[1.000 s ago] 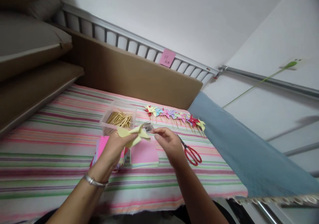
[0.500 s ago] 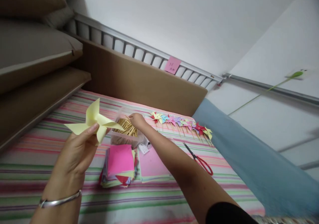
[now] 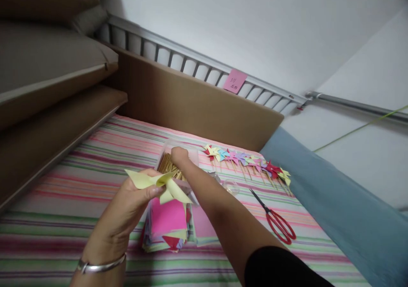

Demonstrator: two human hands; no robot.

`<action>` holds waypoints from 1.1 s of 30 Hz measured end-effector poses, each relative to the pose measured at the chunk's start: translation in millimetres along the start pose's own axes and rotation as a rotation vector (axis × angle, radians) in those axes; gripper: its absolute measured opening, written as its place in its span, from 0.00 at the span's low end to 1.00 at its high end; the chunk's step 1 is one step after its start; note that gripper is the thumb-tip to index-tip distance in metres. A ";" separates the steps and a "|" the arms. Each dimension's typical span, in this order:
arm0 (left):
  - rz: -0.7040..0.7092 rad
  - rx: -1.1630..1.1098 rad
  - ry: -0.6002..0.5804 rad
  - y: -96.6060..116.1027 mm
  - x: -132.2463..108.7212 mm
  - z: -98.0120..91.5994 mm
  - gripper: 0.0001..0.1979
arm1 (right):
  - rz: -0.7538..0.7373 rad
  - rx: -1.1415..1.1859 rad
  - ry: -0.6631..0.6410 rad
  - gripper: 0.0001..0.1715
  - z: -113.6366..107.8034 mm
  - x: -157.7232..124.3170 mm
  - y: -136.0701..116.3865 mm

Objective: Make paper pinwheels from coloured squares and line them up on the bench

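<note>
Between the thumb and fingers of my left hand [image 3: 135,195] is a pale yellow paper pinwheel [image 3: 164,185], tilted nearly edge-on to me. My right hand [image 3: 180,156] reaches into a clear plastic box [image 3: 189,153] that holds many thin wooden sticks [image 3: 167,164]. The fingers of that hand point down and away, so the back of the hand hides them and whatever they touch. Just in front of the box lies a stack of coloured paper squares [image 3: 168,219], bright pink on top. A lighter pink sheet [image 3: 204,227] lies beside it, partly covered by my right forearm.
Red-handled scissors [image 3: 277,225] lie on the striped cloth [image 3: 63,231], right of my forearm. Behind them is a row of finished pinwheels on sticks [image 3: 234,157]. A roll of clear tape [image 3: 231,187] sits near the box. A brown board [image 3: 191,104] borders the back; cushions [image 3: 57,66] stand at left.
My left hand has moved right with the pinwheel, which has tipped from face-on to nearly flat and now overlaps the paper stack. My right hand has gone deeper into the box. The view has shifted left.
</note>
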State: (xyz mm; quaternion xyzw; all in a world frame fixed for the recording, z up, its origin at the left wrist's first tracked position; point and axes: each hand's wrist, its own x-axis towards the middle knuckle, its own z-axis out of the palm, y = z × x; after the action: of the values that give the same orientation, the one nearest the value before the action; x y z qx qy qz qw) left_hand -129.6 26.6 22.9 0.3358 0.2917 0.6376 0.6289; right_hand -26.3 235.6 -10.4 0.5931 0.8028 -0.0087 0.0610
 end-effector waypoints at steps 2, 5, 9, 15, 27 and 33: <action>0.000 0.029 -0.034 -4.1 2.6 4.6 0.11 | -0.032 0.101 0.093 0.10 -10.2 -8.1 5.8; -0.012 0.100 -0.077 -10.0 6.2 14.3 0.10 | -0.086 0.248 0.257 0.11 -32.9 -30.2 21.0; 0.017 0.251 -0.167 -15.9 9.2 32.0 0.07 | -0.186 0.705 0.438 0.09 -58.7 -83.0 48.8; 0.160 0.548 -0.324 -19.7 2.9 62.4 0.05 | -0.287 1.507 0.283 0.05 -62.4 -182.0 86.9; 0.362 0.636 -0.414 -30.5 -15.5 109.9 0.03 | -0.205 1.605 0.231 0.08 -57.1 -266.4 111.6; 0.482 0.632 -0.315 -31.2 -20.4 116.0 0.01 | -0.189 1.706 0.191 0.10 -63.0 -279.9 108.6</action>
State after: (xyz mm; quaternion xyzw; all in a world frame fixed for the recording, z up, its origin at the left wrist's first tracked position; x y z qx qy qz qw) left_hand -18.7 1.6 67.0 0.6639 0.2864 0.5866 0.3649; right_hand 152.6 7.0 88.7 0.3651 0.5694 -0.5638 -0.4740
